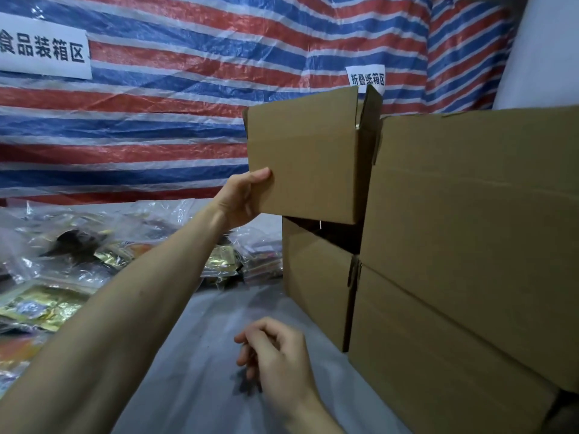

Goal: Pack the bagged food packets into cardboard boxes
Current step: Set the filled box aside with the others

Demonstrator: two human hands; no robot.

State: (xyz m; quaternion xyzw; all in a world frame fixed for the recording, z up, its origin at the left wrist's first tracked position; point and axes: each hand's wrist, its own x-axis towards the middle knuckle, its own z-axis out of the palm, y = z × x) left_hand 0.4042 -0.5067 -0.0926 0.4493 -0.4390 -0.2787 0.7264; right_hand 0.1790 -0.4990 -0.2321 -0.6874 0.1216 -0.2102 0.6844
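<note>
My left hand (242,198) grips the lower left corner of a brown cardboard box (307,155), held up tilted above another box (316,283) in the stack. Its thumb lies on the front face and the fingers are hidden behind the box. My right hand (275,352) hovers low over the grey sheet with loosely curled fingers, holding nothing. Bagged food packets (94,255) in clear plastic, some gold foil, lie piled at the left.
Two large cardboard boxes (470,245) stand stacked at the right, close to me. A grey plastic sheet (200,371) covers the surface. A red, white and blue striped tarp (188,89) with two white signs hangs behind.
</note>
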